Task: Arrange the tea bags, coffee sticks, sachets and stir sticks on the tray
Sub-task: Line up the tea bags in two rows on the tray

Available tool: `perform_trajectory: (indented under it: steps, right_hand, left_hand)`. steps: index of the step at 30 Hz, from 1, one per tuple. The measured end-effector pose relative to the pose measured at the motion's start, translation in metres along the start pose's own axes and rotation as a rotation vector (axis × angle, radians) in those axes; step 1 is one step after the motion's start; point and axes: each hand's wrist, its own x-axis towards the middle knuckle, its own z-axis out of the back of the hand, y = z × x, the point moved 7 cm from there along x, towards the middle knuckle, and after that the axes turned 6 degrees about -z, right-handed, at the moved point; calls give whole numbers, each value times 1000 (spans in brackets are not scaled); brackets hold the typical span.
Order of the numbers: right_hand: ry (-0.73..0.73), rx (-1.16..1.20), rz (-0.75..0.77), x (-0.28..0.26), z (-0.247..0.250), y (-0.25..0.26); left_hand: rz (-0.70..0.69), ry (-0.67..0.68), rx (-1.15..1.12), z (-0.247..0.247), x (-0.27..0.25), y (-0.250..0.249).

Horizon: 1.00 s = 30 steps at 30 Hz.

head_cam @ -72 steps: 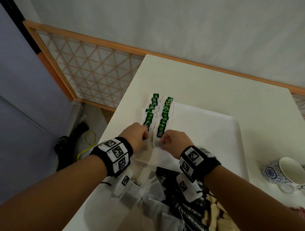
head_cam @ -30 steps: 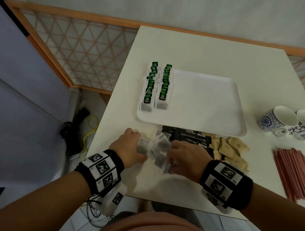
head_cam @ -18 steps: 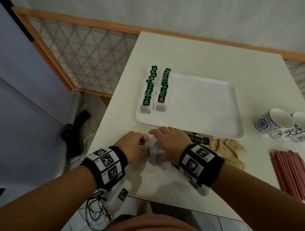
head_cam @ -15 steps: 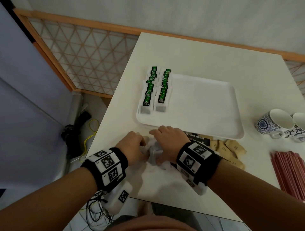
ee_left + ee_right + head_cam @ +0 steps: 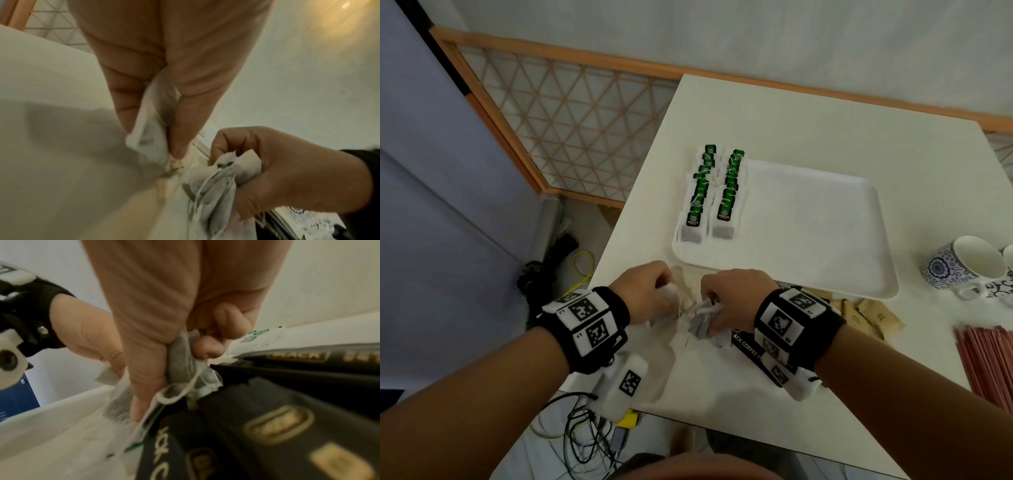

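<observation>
Two rows of green-tagged tea bags (image 5: 710,193) lie along the left side of the white tray (image 5: 822,226). In front of the tray, my left hand (image 5: 654,294) pinches one loose tea bag (image 5: 151,129) between thumb and fingers. My right hand (image 5: 726,301) grips a bunch of tea bags (image 5: 218,183) just to its right; the same bunch (image 5: 185,369) shows in the right wrist view. Black coffee sticks (image 5: 277,410) lie under my right wrist. Brown sachets (image 5: 873,317) sit right of them, red stir sticks (image 5: 986,363) at the right edge.
Blue-patterned cups (image 5: 959,267) stand right of the tray. The table's left edge (image 5: 616,246) is close to my left hand, with cables (image 5: 582,270) on the floor below. A lattice screen (image 5: 571,113) stands behind the table's left side.
Both hands left the tea bag rows on the tray and came back to the loose pile in front of it. They now hold tea bags apart, slightly lifted.
</observation>
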Motion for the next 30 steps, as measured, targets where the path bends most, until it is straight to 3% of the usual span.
perform_trajectory:
  steps: [3, 13, 16, 22, 26, 30]
  right_hand:
    - [-7, 30, -4, 2, 1, -2]
    - [-18, 175, -28, 12, 10, -15]
    - [-30, 299, -51, 10, 13, -27]
    - [-93, 502, -80, 5, 34, -51]
    - [-157, 783, -74, 1, 49, -63]
    - [-59, 1049, 4, 0, 57, -54]
  left_hand:
    - [-36, 85, 88, -11, -2, -1]
    - [-120, 65, 290, -15, 5, -11]
    - [-133, 20, 138, -14, 7, -9]
    - [-5, 6, -294, -3, 12, -2]
    - [25, 15, -463, 5, 16, -4]
    - [55, 89, -701, 1, 19, -14]
